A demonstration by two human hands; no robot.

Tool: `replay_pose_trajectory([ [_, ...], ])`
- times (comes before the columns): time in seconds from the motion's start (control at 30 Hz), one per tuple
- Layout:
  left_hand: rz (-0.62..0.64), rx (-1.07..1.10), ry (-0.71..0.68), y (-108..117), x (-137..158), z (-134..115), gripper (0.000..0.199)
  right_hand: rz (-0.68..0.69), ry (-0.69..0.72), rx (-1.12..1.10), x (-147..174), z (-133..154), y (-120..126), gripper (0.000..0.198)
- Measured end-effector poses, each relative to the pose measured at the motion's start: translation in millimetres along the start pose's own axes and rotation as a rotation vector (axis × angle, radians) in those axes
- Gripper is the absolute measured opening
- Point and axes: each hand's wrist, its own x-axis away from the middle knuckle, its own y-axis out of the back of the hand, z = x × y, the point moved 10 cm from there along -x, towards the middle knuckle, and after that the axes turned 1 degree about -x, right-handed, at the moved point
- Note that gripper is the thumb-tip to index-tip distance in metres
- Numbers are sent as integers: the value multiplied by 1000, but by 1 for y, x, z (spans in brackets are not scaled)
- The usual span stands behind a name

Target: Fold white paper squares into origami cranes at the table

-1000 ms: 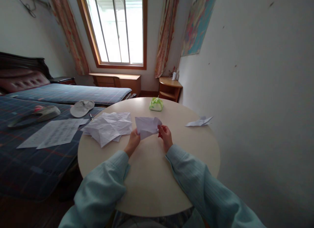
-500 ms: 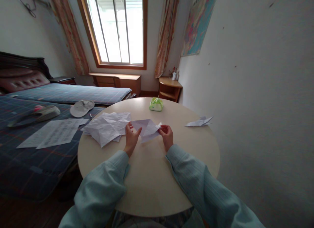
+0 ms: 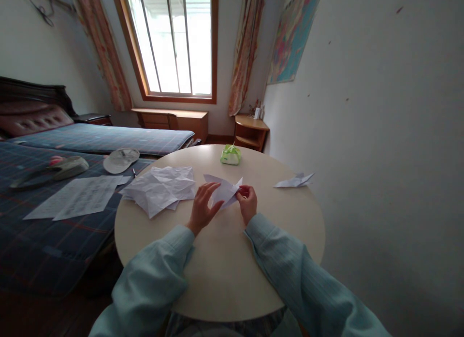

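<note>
- The left hand [image 3: 204, 209] hides the near left part of the paper [image 3: 227, 189]; whether its fingers touch it is unclear.
- The right hand [image 3: 247, 201] covers the paper's right corner, its far fingers partly out of sight.
- In the pile [image 3: 163, 184], the top sheet hides most of those beneath, so their number stays uncertain.
- The folds of the white piece [image 3: 294, 181] are too small to make out.
- Print on the sheets [image 3: 81, 197] is illegible.
- Both sleeves [image 3: 152, 259] run off the bottom edge.
- The left edge cuts the bed [image 3: 43, 250]; the top edge cuts the window [image 3: 163, 47], curtains [image 3: 103, 51] and map [image 3: 295, 42].
- Glare washes out the view outside.
</note>
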Motion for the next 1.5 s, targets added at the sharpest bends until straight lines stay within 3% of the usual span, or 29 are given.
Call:
replay_pose_trajectory([
  [0.13,160,-46,-8,-24,2,1,36,5,11,-4,1,3,0,23],
  [0.4,26,-136,199,-15,4,34,19,19,-67,-94,5,4,-2,37],
  [0.63,96,-27,320,-25,11,48,29,59,-159,-225,3,-6,-8,41],
  [0.8,146,12,288,-30,11,46,33,122,-135,-256,4,-2,-16,33],
  [1.5,144,-22,346,-24,9,44,29,143,-83,-212,6,2,-18,25],
])
